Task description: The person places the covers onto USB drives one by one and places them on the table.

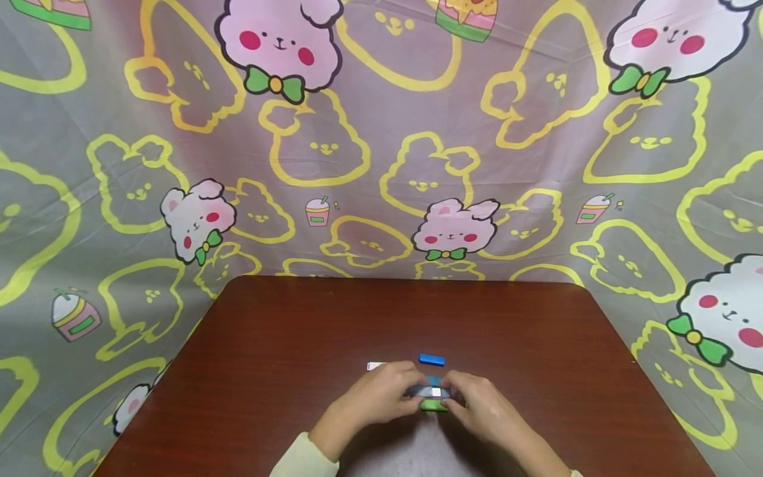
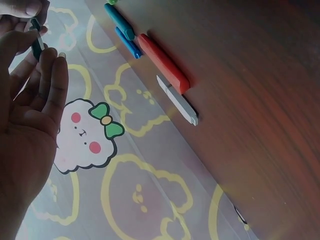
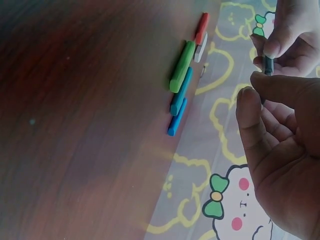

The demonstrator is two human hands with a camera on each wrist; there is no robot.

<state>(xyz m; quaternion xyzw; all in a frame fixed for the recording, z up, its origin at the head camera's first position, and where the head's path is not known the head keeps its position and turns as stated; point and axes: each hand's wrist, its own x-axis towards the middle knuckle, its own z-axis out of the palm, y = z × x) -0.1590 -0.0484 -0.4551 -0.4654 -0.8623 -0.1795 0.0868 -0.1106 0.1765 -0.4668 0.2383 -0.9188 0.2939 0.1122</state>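
A slim dark stick (image 1: 436, 392) with a pale patch spans the gap between my two hands above the table. My left hand (image 1: 378, 394) pinches its left end between thumb and fingers; my right hand (image 1: 491, 411) pinches the other end. In the right wrist view, part of the dark stick (image 3: 268, 65) shows between the fingertips; its exact kind is unclear. Below and beyond it in the head view are a green stick (image 1: 433, 406), a teal stick (image 1: 433, 381) and a blue stick (image 1: 432, 360). A slim white piece (image 2: 178, 102) with a pointed tip lies beside a red stick (image 2: 165, 64).
The brown wooden table (image 1: 298, 324) has rounded far corners. Behind it and at both sides hangs a grey cloth (image 1: 369, 112) printed with cartoon animals.
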